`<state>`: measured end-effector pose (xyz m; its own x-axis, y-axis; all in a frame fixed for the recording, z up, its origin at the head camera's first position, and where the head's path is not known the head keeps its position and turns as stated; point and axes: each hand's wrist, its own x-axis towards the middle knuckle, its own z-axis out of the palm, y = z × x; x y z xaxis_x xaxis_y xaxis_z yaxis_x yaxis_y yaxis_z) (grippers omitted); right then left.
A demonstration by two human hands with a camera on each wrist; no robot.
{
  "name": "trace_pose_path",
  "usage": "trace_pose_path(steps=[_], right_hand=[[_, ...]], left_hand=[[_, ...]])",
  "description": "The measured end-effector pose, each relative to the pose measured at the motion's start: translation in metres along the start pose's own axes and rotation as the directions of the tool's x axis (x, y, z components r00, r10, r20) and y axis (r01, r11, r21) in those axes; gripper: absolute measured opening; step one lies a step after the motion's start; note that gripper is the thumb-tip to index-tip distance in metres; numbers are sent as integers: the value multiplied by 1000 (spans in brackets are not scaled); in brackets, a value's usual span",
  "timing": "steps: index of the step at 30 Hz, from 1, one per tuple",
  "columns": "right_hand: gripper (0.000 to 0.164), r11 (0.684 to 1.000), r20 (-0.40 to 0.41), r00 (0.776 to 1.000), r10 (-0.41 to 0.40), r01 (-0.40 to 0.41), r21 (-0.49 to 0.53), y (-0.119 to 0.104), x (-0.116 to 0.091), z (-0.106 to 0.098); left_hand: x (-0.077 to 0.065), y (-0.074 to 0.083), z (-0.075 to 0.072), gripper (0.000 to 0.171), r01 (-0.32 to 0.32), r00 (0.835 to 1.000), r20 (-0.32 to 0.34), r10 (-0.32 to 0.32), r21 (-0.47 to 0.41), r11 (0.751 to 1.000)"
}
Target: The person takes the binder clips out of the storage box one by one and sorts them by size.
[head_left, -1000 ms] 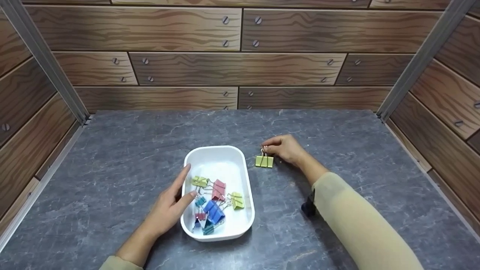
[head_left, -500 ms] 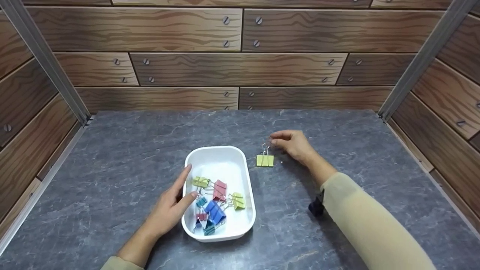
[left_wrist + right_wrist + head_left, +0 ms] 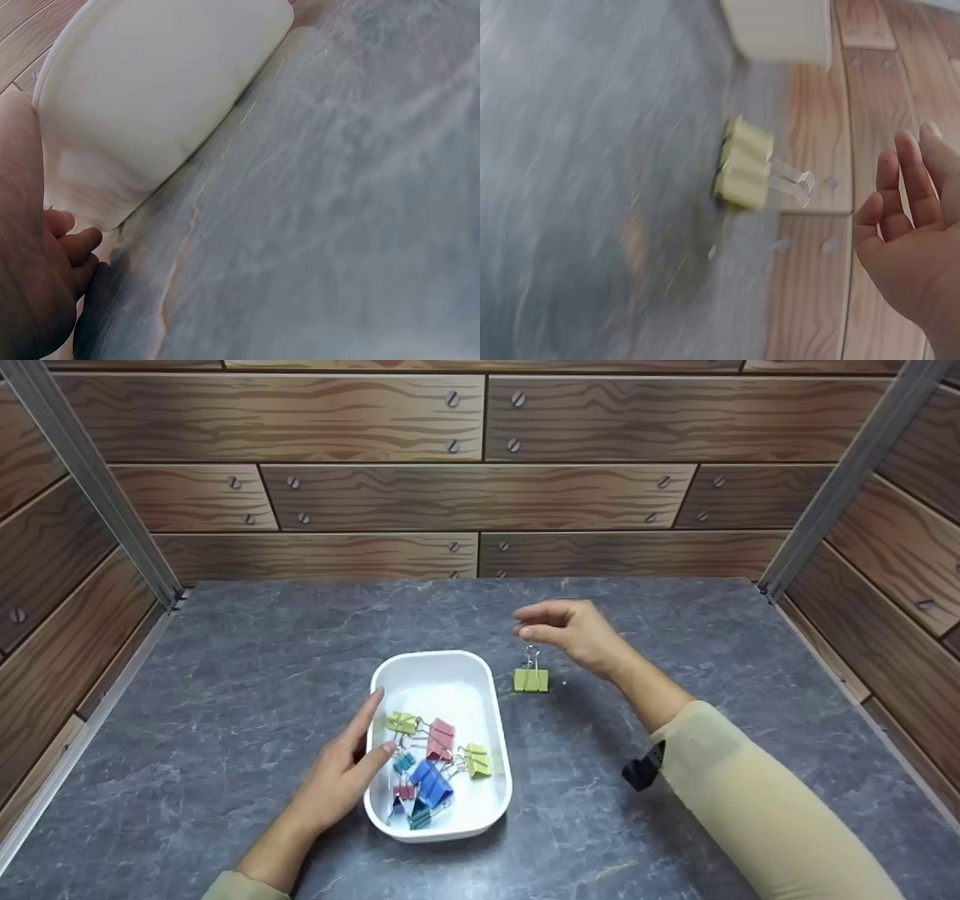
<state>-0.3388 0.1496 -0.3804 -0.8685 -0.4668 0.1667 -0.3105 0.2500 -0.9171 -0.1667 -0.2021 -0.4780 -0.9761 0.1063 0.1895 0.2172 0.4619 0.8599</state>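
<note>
Right hand hovers near an upright clip

Clips in tray (lone clip right).

Wood-print panels with drawn screws are lining the back and both sides. Metal posts are rising along the rear corners. A grey marbled tabletop is spreading below.
</note>
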Motion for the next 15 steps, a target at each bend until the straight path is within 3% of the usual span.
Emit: trace_pose_path(steps=[6, 15], right_hand=[[32, 1000, 198, 980, -10, 5, 23, -20, 0, 26], [32, 998, 366, 930, -25, 47, -50, -30, 5, 65]], left_hand=[[0, 1, 1, 73, -12, 1000, -5, 12, 2, 1000], [-1, -1, 0, 73, -29, 1000, -2, 29, -16, 999]])
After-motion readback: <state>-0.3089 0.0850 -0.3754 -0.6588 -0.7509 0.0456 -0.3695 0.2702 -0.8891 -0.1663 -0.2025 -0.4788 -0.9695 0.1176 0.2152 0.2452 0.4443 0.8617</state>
